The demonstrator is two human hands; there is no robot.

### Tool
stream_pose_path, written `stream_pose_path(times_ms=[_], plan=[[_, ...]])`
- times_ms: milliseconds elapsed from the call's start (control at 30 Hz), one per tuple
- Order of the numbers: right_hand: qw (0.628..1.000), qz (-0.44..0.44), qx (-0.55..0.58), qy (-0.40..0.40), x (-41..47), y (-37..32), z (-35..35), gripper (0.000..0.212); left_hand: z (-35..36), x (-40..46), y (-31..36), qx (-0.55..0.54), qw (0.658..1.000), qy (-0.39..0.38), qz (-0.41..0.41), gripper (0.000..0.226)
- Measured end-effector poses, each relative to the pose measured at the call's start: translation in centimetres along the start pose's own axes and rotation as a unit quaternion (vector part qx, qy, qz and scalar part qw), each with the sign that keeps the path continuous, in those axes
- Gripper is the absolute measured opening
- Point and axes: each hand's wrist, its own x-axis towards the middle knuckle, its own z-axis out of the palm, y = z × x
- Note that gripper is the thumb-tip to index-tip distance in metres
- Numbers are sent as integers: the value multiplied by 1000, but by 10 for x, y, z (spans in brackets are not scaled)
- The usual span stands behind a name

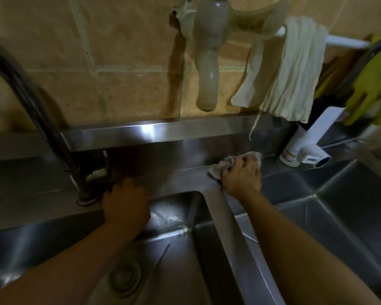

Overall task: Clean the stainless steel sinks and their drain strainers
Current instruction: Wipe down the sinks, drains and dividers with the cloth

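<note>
Wiping ledge at 1 o'clock: my right hand (240, 175) fingers clamp rag (220, 167); left hand (125, 203) fingers unclear; I'd press flat, overlapping strokes.

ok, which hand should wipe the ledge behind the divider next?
Right. The right hand already grips the rag on that ledge; the left hand holds no cloth, near the faucet base.

The steel counter (185, 172) holds two sinks. On its back ledge lie a crumpled rag (220, 167) and a white bottle (295, 148). A tap (79, 172) stands at left.
</note>
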Motion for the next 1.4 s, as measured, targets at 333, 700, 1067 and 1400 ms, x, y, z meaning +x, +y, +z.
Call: stream_pose_path(times_ms=[333, 700, 1067, 1400], plan=[[996, 43, -47, -67, 26, 39, -13, 63, 5, 4, -2, -4, 1000, 16, 4, 26], [959, -230, -148, -74, -77, -107, 35, 60, 8, -22, -59, -285, 958, 27, 35, 35], [938, -340, 63, -6, -117, -158, 58, 41, 9, -29, -97, -145, 989, -27, 21, 33], [882, 1, 403, 242, -79, -65, -26, 27, 4, -14, -94, -79, 993, -68, 48, 30]])
